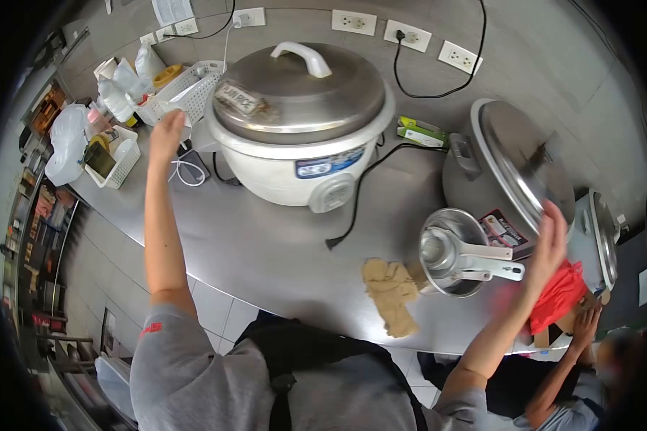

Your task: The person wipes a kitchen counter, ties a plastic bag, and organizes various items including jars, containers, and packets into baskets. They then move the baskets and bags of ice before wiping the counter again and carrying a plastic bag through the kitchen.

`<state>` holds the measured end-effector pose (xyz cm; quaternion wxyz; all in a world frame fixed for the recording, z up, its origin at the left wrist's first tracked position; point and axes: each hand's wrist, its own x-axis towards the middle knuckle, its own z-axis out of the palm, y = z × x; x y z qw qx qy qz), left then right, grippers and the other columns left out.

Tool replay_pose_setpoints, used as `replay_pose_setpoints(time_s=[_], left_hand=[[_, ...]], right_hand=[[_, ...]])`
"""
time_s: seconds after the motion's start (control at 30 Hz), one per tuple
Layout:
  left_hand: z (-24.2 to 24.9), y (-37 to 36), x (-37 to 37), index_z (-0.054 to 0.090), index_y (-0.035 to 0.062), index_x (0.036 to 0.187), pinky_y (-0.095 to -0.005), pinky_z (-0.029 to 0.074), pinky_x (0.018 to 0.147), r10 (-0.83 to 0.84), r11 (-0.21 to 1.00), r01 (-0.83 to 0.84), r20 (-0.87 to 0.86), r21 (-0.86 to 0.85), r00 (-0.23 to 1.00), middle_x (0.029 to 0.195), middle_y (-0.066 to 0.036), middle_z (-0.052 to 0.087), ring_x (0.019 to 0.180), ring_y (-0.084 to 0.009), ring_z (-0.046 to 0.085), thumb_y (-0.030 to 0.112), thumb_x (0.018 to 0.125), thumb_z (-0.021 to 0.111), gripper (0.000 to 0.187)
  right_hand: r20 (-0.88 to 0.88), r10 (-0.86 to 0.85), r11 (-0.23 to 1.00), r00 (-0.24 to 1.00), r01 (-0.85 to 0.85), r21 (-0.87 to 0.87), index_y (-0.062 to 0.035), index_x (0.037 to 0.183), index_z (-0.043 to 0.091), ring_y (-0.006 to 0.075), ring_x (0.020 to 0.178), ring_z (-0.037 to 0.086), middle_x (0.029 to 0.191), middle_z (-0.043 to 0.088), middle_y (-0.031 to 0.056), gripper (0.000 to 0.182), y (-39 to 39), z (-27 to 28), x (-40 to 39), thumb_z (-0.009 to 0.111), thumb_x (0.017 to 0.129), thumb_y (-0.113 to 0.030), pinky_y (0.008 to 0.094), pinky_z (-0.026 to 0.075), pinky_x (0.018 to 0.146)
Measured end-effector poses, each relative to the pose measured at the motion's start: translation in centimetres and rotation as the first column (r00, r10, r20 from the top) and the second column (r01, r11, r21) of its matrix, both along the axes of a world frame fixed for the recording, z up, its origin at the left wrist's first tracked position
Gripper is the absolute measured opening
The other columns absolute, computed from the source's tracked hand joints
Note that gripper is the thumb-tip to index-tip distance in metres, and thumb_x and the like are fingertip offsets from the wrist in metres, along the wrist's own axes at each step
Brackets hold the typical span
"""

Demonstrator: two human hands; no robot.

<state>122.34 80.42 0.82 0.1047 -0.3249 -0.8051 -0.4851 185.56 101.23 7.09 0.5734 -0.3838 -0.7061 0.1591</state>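
Observation:
My left hand (167,135) is raised with its fingers drawn together, between a white perforated basket (203,99) and the left side of a large white rice cooker (266,172). What the fingers hold, if anything, does not show. The cooker's steel lid (302,90) is on, with a "plain rice" label. On the right, my right hand (551,244) has its fingers stretched out at the lower rim of the tilted lid (514,165) of a grey rice cooker (461,172). Below that hand lies a red plastic bag (559,296).
A steel pot (453,215) holds white-handled measuring cups (438,248) beside a brown cloth (389,294). A black power cord (359,205) crosses the steel counter (287,251). Another person's hand (586,323) is at a cardboard box at lower right. Bottles and a small basket (126,161) stand left.

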Motion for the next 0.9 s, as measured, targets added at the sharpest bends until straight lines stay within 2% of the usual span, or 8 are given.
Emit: replay_pose_setpoints(time_s=[0.07,0.1,0.17,0.3,0.5,0.6,0.8,0.9], left_hand=[[0.9,0.4,4.0,0.057,0.0002,0.112,-0.0301,0.045,0.080,-0.160,0.987,0.149,0.267,0.060,0.950,0.102,-0.013,0.063,0.092,-0.0214,0.059,0.032,0.085,0.055,0.042],[0.3,0.6,3.3,0.056,-0.0002,0.113,-0.0297,0.044,0.080,-0.200,0.980,0.198,0.205,0.029,0.958,0.102,-0.014,0.063,0.092,-0.0210,0.059,0.032,0.085,0.055,0.043],[-1.1,1.5,1.9,0.054,-0.0010,0.115,-0.0290,0.044,0.081,-0.307,0.949,0.311,0.083,-0.046,0.948,0.103,-0.015,0.062,0.092,-0.0202,0.059,0.032,0.085,0.054,0.045],[-3.3,2.4,-0.3,0.051,-0.0017,0.118,-0.0342,0.039,0.090,-0.431,0.890,0.403,-0.103,-0.212,0.897,0.112,-0.020,0.057,0.103,-0.0298,0.054,0.027,0.085,0.052,0.043],[-4.4,3.6,-1.9,0.042,-0.0073,0.124,-0.0349,0.032,0.098,-0.541,0.838,0.527,-0.095,-0.142,0.836,0.123,-0.025,0.047,0.117,-0.0333,0.043,0.021,0.085,0.050,0.048],[-4.8,4.1,-2.3,0.041,-0.0072,0.125,-0.0321,0.034,0.096,-0.585,0.811,0.582,-0.034,-0.062,0.810,0.122,-0.023,0.047,0.116,-0.0298,0.045,0.015,0.083,0.053,0.049],[-4.4,3.4,0.3,0.039,-0.0081,0.126,-0.0337,0.038,0.088,-0.583,0.812,0.576,-0.099,-0.092,0.806,0.109,-0.020,0.053,0.102,-0.0296,0.051,0.018,0.084,0.052,0.051],[-4.2,3.2,2.6,0.036,-0.0085,0.128,-0.0341,0.036,0.091,-0.572,0.819,0.561,-0.100,-0.123,0.814,0.110,-0.022,0.051,0.106,-0.0314,0.048,0.023,0.085,0.053,0.056]], right_hand=[[0.217,0.140,0.990,0.966,-0.143,0.000,-0.0015,0.103,0.060,0.0178,0.092,0.056,0.103,0.058,0.0101,0.024,-1.7,-1.4,-6.6,0.059,0.080,-0.009,0.0285,0.046,0.077],[0.217,0.217,0.976,0.952,-0.206,-0.072,-0.0011,0.100,0.061,0.0185,0.086,0.058,0.097,0.060,0.0104,0.023,-2.9,-2.4,-10.0,0.061,0.078,-0.011,0.0285,0.046,0.075],[0.516,0.213,0.977,0.830,-0.185,-0.106,0.0008,0.095,0.061,0.0287,0.077,0.060,0.088,0.061,0.0174,0.027,-5.5,-4.9,-15.2,0.064,0.075,-0.018,0.0356,0.047,0.070],[0.865,0.367,0.922,0.342,-0.008,-0.388,-0.0108,0.102,0.061,0.0353,0.089,0.059,0.099,0.058,0.0205,0.042,-11.8,-14.3,-23.0,0.067,0.071,-0.038,0.0404,0.048,0.078],[0.866,0.188,0.918,0.464,0.230,-0.323,-0.0086,0.089,0.061,0.0357,0.081,0.059,0.092,0.059,0.0197,0.037,-13.6,-19.9,-20.8,0.069,0.069,-0.039,0.0419,0.049,0.069],[0.841,0.266,0.775,0.471,0.414,-0.477,-0.0111,0.091,0.062,0.0339,0.086,0.060,0.087,0.062,0.0178,0.029,-15.0,-19.8,-16.3,0.064,0.071,-0.032,0.0410,0.048,0.075],[0.791,0.313,0.725,0.526,0.405,-0.557,-0.0131,0.103,0.055,0.0353,0.081,0.060,0.075,0.061,0.0167,0.039,-18.2,-17.8,-13.7,0.067,0.067,-0.023,0.0420,0.047,0.072],[0.782,0.077,0.771,0.618,0.461,-0.440,-0.0166,0.113,0.050,0.0353,0.083,0.059,0.086,0.060,0.0151,0.051,-17.5,-18.6,-13.3,0.070,0.067,-0.026,0.0417,0.048,0.073]])
